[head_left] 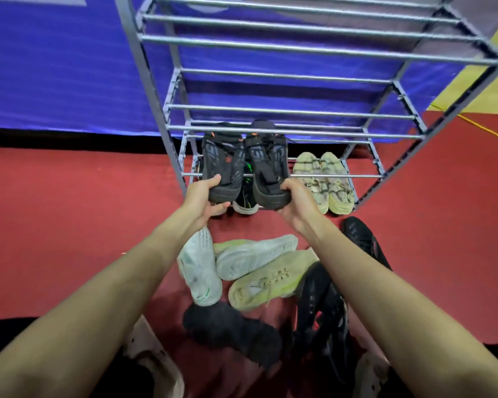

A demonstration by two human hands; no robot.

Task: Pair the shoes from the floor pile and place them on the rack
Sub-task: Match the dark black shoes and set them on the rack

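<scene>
**Operator:** At the front of the grey metal rack (pixel 285 176), I see both hands out. My left hand (pixel 206 196) grips the heel of one black sneaker (pixel 223 165), thumb on top and fingers curled underneath. My right hand (pixel 295 201) grips the heel of the matching black sneaker (pixel 268 165) the same way.

**Monitor:** Where do the two sit?

**Operator:** Side by side, toes pointing into the rack, held above the lowest front rail. A pale beige pair (pixel 324 179) stands on the lowest shelf, to the right.

**Monitor:** And the pile?

**Operator:** On the red floor (pixel 69 225) below my forearms: a white sneaker (pixel 200 271), pale green sneakers (pixel 268 280) and several black shoes (pixel 319 305).
</scene>
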